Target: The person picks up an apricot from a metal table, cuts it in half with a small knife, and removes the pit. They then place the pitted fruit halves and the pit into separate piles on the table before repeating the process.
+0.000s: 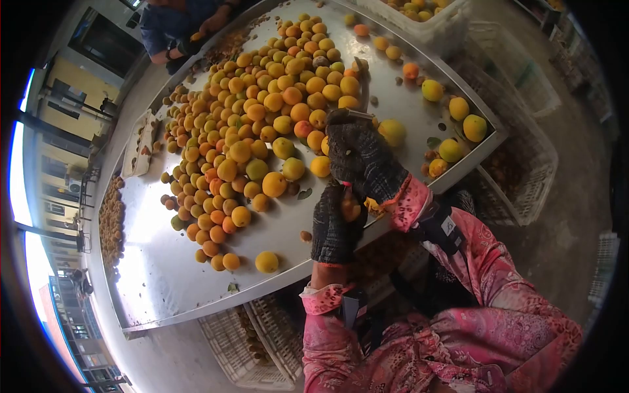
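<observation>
My left hand (335, 224), in a dark knitted glove, is closed around an apricot (352, 209) at the table's near edge. Just above it my right hand (362, 152), gloved alike, has its fingers curled and meets the left fingertips. A thin metal tool (360, 115) like a blade sticks out at the top of the right fist; its remaining length is hidden. Torn orange apricot flesh (374, 207) shows beside the right cuff. A large pile of apricots (252, 111) spreads beyond my hands, and a yellow-green apricot (392, 132) lies right beside the right knuckles.
The metal table (164, 298) has a raised rim. Loose apricots (458, 108) and pits lie at right, a heap of pits (111, 223) at far left. Crates (517, 164) stand beside and under the table. A person (180, 29) works at the far side.
</observation>
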The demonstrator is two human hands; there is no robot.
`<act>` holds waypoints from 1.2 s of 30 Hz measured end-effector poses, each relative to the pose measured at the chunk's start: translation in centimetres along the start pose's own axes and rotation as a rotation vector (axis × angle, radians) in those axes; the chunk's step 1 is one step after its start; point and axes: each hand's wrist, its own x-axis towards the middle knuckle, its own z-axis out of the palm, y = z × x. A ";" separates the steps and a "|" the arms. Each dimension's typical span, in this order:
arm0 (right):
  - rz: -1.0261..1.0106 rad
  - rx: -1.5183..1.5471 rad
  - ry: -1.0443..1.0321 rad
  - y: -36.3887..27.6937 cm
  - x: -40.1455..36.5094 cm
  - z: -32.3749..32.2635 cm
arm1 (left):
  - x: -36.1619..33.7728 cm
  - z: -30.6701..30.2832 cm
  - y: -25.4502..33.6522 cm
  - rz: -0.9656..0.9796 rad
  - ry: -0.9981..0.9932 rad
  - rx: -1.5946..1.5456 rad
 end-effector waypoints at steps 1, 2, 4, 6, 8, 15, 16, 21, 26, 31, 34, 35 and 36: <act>0.000 -0.004 -0.001 0.0 0.1 -0.1 | 0.0 0.1 -0.1 0.028 -0.002 0.029; 0.087 0.054 0.070 -0.8 0.0 0.7 | 0.0 0.2 -0.1 0.026 -0.002 0.028; 0.176 0.115 0.145 -0.8 0.5 0.9 | 0.0 0.3 -0.3 -0.026 -0.019 0.025; 0.151 -0.060 -0.133 -0.4 1.6 0.7 | 0.0 0.2 -0.4 -0.023 -0.053 0.059; 0.084 -0.358 -0.215 -1.0 0.6 2.1 | 0.2 0.4 -1.1 -0.022 -0.080 0.094; -0.608 -0.971 -0.534 1.0 -2.4 3.2 | -0.4 2.4 -4.9 0.060 0.049 -0.132; -0.608 -1.006 -0.454 0.8 -2.4 3.1 | -0.4 2.4 -5.1 -0.021 0.053 -0.198; -0.561 -0.869 0.049 -0.8 -1.3 1.9 | -0.6 2.4 -4.5 -0.392 0.066 -0.363; -0.131 -0.994 -0.145 -2.0 -1.7 0.7 | 0.0 2.2 -4.0 -0.613 0.041 -0.458; -0.433 -1.472 -0.486 0.4 -3.4 -0.2 | -1.3 1.6 -4.0 -0.262 0.123 0.034; -0.472 -1.469 -0.425 1.4 -3.4 -0.6 | 0.0 1.6 -3.6 -0.789 0.272 -1.590; -0.446 -1.421 -0.372 1.3 -3.6 -0.3 | 0.2 1.6 -3.6 -0.786 0.273 -1.588; -0.418 -1.373 -0.318 1.2 -3.7 0.0 | 0.3 1.6 -3.7 -0.829 0.386 -1.568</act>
